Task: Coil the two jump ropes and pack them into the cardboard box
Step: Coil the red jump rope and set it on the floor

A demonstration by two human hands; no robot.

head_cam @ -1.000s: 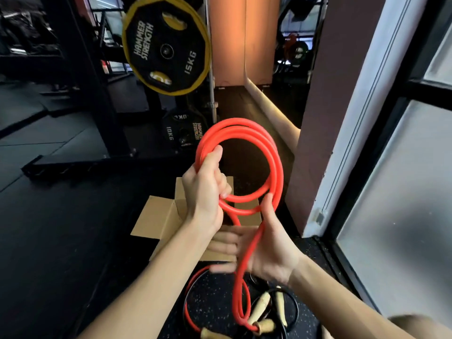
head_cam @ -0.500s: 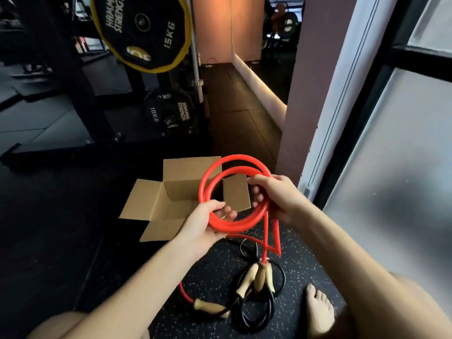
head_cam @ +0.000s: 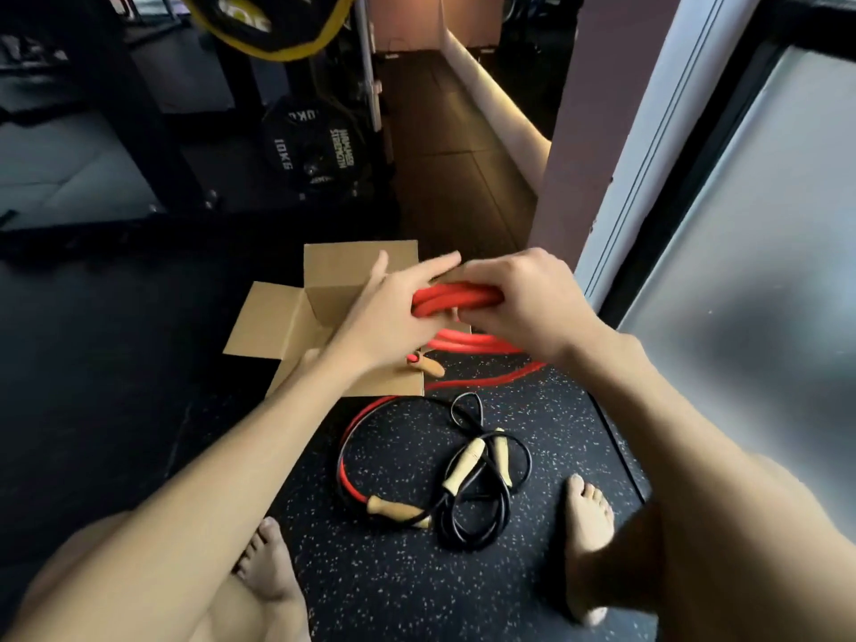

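Both hands hold the coiled part of the red jump rope, flattened and turned level just above the open cardboard box. My left hand holds the coil's left end with its forefinger stretched over it. My right hand curls round the right end. More red loops hang below. One wooden handle dangles at the box's front wall. The rope's tail runs over the floor to a second handle. The black jump rope lies loose on the speckled floor, its wooden handles on top.
A rack with a 10 kg plate and a yellow-rimmed plate stands behind the box. A pillar and frosted glass panel close off the right. My bare feet flank the black rope.
The coil has come down from chest height and tipped from upright to nearly flat over the box. Both hands have closed in on it, and the view has tilted down.
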